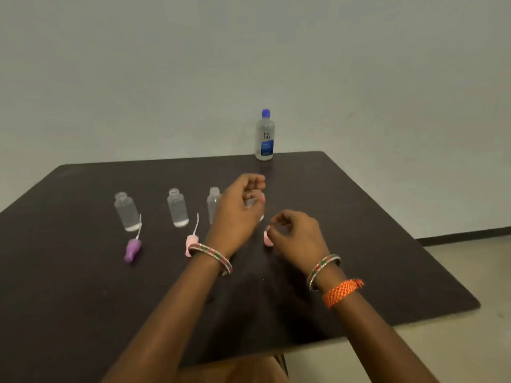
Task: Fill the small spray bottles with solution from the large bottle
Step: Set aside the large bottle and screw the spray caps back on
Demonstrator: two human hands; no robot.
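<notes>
Counter [359,217]: lying dark and wide, far edge meeting the wall, right edge dropping to the floor; open room at near right and near left.
Large bottle [265,135]: standing capped at the far edge, well apart from both hands.
Small bottles: standing uncapped in a row, first [126,211], second [177,207], third [213,201] partly hidden behind the left hand.
Spray tops: lying before the row, purple [132,248], pink [191,241].
Left hand [237,214]: hovering by the third bottle, fingers loosely curling, gripping nothing visible.
Right hand [297,233]: fingers curling, pinching a pink cap [267,239] near the counter.
</notes>
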